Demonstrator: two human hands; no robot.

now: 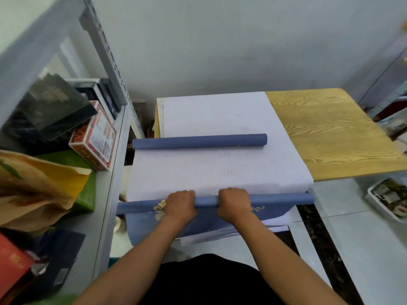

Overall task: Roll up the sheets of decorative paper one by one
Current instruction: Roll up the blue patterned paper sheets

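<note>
One finished blue roll (pixel 199 140) lies on the white stack (pixel 220 172); left hand (pixel 180 204) and right hand (pixel 234 203) grip a second roll (pixel 282 199), its tail unrolled, more sheets apparently left.

Faint mirrored 30 on white paper stack (pixel 220 168), perhaps 40 above it, box labels unreadable

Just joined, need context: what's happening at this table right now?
A person is rolling a blue sheet of decorative paper at the near edge of the white paper stack. The left hand and right hand both grip the partly formed roll, fingers curled over it; the gold-printed tail of the sheet hangs off the edge toward the person. One finished blue roll lies farther back on the stack, on the wooden table.
</note>
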